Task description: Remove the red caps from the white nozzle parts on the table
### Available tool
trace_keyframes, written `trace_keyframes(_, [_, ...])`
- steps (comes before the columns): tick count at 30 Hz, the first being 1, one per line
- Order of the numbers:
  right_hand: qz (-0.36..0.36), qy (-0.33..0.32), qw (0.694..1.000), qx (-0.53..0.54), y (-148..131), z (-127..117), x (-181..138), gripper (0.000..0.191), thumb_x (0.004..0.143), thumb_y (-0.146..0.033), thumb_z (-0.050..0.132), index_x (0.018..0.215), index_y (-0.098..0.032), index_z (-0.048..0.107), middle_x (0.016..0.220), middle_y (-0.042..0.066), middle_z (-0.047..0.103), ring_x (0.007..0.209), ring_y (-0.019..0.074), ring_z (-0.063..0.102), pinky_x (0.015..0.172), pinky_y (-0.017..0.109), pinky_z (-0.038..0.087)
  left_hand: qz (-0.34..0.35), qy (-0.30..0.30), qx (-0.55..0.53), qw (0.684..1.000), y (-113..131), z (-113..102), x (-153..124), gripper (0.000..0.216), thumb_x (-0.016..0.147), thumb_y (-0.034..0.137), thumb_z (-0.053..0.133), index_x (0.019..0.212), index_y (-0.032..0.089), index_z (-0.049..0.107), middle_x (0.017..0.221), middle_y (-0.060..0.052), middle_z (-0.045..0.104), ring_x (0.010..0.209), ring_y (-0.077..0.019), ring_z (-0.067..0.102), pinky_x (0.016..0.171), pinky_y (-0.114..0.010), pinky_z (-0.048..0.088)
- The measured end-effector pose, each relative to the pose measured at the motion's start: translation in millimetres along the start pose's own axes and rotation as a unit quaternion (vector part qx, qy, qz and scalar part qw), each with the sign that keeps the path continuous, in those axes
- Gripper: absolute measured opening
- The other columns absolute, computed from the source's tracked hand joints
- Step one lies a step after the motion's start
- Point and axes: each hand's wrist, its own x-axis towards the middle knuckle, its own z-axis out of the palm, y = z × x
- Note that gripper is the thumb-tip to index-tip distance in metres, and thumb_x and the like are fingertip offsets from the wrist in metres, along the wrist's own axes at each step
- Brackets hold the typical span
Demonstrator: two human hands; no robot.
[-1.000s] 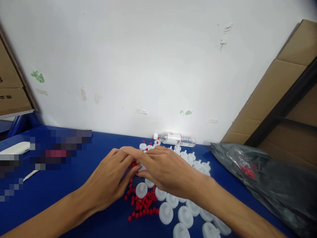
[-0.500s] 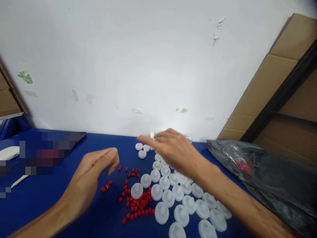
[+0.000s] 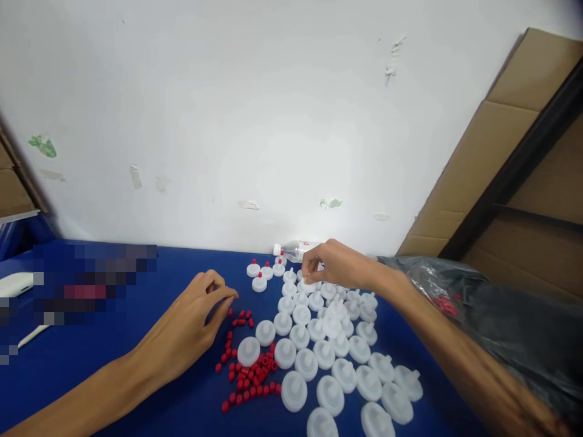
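My left hand [image 3: 198, 318] hovers at the upper left edge of the small red caps [image 3: 259, 370], its thumb and forefinger closed together at the tips. Whatever is between them, if anything, is hidden. Farther back, my right hand [image 3: 337, 264] pinches a white spout lid [image 3: 311, 285] at the far end of the group. Many round white lids with upright spouts [image 3: 306, 364] spread across the blue table. Several white lids with red tips [image 3: 259, 282] stand apart near the wall.
A clear plastic bottle [image 3: 294, 250] with a white cap lies along the wall behind my right hand. At the right are a dark grey plastic bag [image 3: 501, 328] and cardboard [image 3: 460, 182]. A white object [image 3: 16, 283] lies at the far left.
My right hand has drawn down onto a white lid, its fingers now pinched. The left hand has moved right toward the red caps, thumb and forefinger now together.
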Motion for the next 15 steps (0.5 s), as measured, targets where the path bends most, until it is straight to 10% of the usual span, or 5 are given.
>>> trace_keyframes(15, [0.004, -0.015, 0.999, 0.032, -8.2, -10.7, -5.8, 0.005, 0.085, -0.027, 0.081, 0.085, -0.023, 0.078, 0.087, 0.001, 0.081, 0.083, 0.0193, 0.075, 0.071, 0.029, 0.052, 0.019, -0.009, 0.009, 1.000, -13.2, 5.3, 0.4, 0.025, 0.109, 0.032, 0.046, 0.118, 0.028, 0.069, 0.114, -0.003, 0.071, 0.107, -0.0249, 0.060, 0.092, -0.042, 0.053])
